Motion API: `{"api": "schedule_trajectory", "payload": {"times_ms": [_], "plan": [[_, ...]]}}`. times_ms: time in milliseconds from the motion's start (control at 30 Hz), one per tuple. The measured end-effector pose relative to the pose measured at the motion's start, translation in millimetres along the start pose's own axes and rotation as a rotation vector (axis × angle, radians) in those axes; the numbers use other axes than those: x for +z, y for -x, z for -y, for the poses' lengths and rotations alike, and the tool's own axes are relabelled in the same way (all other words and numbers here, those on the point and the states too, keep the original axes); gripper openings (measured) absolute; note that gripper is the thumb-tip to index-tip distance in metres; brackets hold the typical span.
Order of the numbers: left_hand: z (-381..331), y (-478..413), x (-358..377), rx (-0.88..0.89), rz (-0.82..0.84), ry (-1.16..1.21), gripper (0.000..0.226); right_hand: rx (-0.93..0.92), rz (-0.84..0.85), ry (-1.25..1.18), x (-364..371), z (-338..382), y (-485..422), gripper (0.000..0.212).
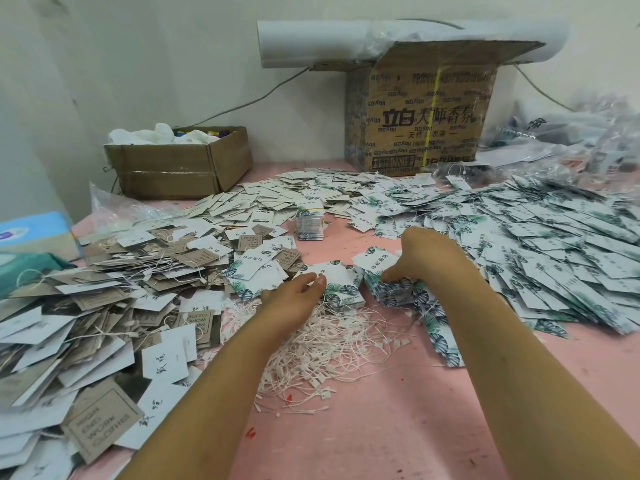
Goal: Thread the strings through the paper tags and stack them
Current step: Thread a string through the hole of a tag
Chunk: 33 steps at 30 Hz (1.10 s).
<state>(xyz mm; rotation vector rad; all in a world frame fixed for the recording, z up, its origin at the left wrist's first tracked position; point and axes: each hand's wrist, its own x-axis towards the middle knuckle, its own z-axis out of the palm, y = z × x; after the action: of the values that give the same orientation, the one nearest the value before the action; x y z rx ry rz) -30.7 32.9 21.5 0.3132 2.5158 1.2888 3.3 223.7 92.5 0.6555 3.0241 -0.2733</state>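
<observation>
The left hand [298, 289] lies with its fingers curled on the top card of a small stack of leaf-printed tags [337, 284] in the middle of the pink worktop [398, 427]; it seems to press or pinch the top tag, but a full grip I cannot tell. The right hand [426, 254] grasps a second bunch of the same tags [391, 289] just beside, thumb on top and the fingers hidden under the cards.

Directly in front of both stacks lies the tangle of white strings [332, 344], each with a small plastic lock at the end. A large loose heap of leaf tags [554, 244] fills the right side, and a mixed heap of grey and white tags [104, 306], many already with string, fills the left.

The tags look like thin stiff card: very light, smooth, and likely to slide off each other, so I would hold a bunch by its long edges and fan it by the corner near the punched hole. The strings are soft and limp and will catch on each other; better to pull one out by its plastic end than by the loop
</observation>
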Motion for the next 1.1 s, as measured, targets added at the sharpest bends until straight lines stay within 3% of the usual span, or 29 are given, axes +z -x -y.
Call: {"api": "schedule_trajectory", "payload": {"times_ms": [367,567,667,767,867,1100], "plan": [[0.5,-1.0,8.2,-0.07,-0.03,-0.102,0.05,0.023,-0.05,-0.011,-1.4,2.6,2.7,0.044],[3.8,-5.0,4.8,-0.064,-0.037,0.168,0.044,0.034,-0.096,-0.03,-0.1,1.4,0.8,0.04],[0.9,-2.4,4.1,0.015,-0.167,0.317,0.024,0.04,-0.163,-0.045,0.7,0.5,-1.9,0.034],[-1.7,0.2,4.9,0.075,-0.376,0.438,0.025,0.047,-0.202,-0.106,-0.3,-2.4,-4.4,0.031],[0.0,0.2,3.2,0.132,-0.523,0.468,0.012,0.018,-0.185,-0.195,-4.7,-4.2,-5.5,0.012],[0.7,-0.2,3.6,0.156,-0.56,0.519,0.024,-0.037,-0.105,-0.35,-12.3,-5.9,-4.2,0.029]]}}
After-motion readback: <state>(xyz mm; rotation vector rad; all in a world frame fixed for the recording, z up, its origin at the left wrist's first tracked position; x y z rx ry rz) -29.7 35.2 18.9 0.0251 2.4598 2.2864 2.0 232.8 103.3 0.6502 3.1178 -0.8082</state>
